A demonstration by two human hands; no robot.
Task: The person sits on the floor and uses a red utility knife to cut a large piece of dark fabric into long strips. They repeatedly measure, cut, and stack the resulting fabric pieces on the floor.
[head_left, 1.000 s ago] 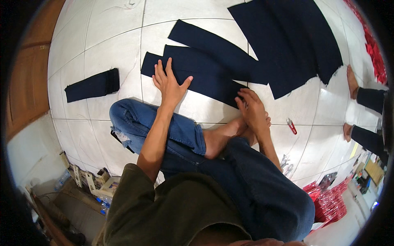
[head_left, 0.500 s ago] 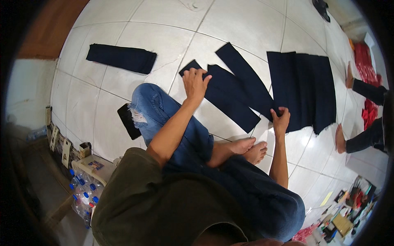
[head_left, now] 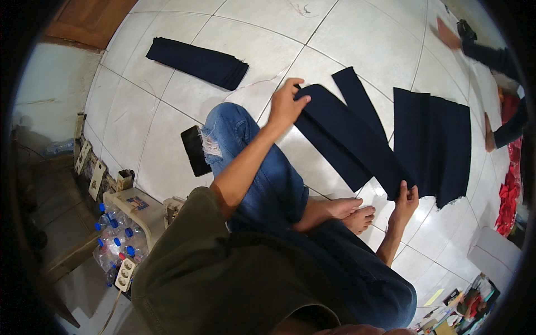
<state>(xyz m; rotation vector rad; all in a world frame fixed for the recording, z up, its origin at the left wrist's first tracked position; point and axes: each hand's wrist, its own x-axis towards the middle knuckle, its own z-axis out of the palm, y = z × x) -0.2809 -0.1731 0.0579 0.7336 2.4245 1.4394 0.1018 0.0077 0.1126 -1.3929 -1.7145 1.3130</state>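
Note:
A long dark navy cloth strip point(head_left: 357, 139) stretches slantwise between my two hands over the white tiled floor. My left hand point(head_left: 287, 103) is closed on its far left end, thumb and fingers pinching the edge. My right hand point(head_left: 406, 202) pinches its near right end. Partly covered by this strip is another navy cloth piece point(head_left: 353, 177), its lower corner showing. A narrower navy strip point(head_left: 362, 100) sticks out beyond it. To the right lies a wide stack of overlapping navy pieces point(head_left: 446, 145) with frayed lower edges.
A folded navy cloth bundle point(head_left: 195, 62) lies at the far left. A black phone point(head_left: 195, 151) rests beside my left knee. Bottles point(head_left: 120, 237) and a power strip point(head_left: 125, 273) are at lower left. Another person's legs point(head_left: 502, 61) show at right, near red material point(head_left: 508, 192).
The view has shifted, so the floor things appear farther right. The cloth strip now spans both hands over the other piece. The other person's legs at right have moved farther away.

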